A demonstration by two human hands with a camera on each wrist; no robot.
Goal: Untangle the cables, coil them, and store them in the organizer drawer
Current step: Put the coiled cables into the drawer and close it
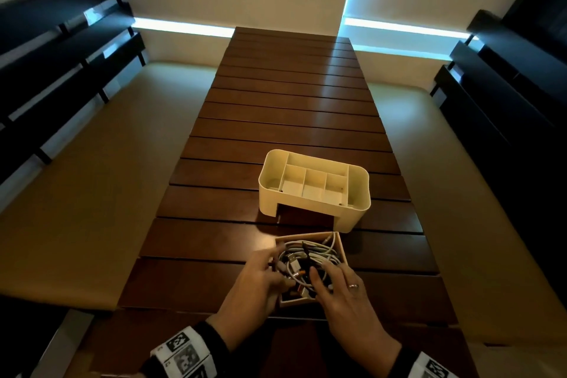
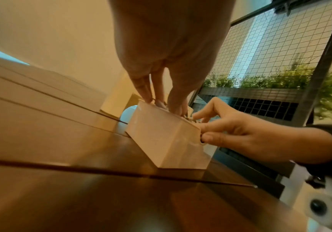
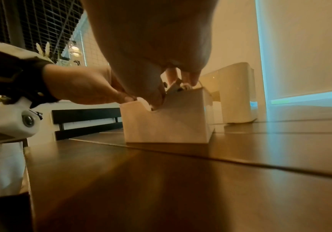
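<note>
A small cream drawer [image 1: 340, 244] stands pulled out on the table, just in front of the cream organizer [image 1: 313, 205] with its open slot. The drawer is full of white and grey cables [image 1: 306, 255], looped and mixed. My left hand [image 1: 276, 267] reaches in from the left, its fairly straight fingers [image 2: 148, 94] pointing down onto the cables. My right hand [image 1: 319, 282] lies over the cables from the right, with its thumb [image 2: 207, 138] against the drawer's [image 2: 161, 138] near wall. Neither hand plainly grips anything. In the right wrist view, the fingers [image 3: 193, 78] dip into the drawer [image 3: 165, 122].
The dark slatted wooden table [image 1: 276, 120] stretches far ahead of the organizer [image 3: 238, 94]. Cream bench cushions [image 1: 92, 193] run along both sides, with dark slatted backrests [image 1: 55, 77] behind them. A wire-mesh screen and plants [image 2: 280, 81] stand to one side.
</note>
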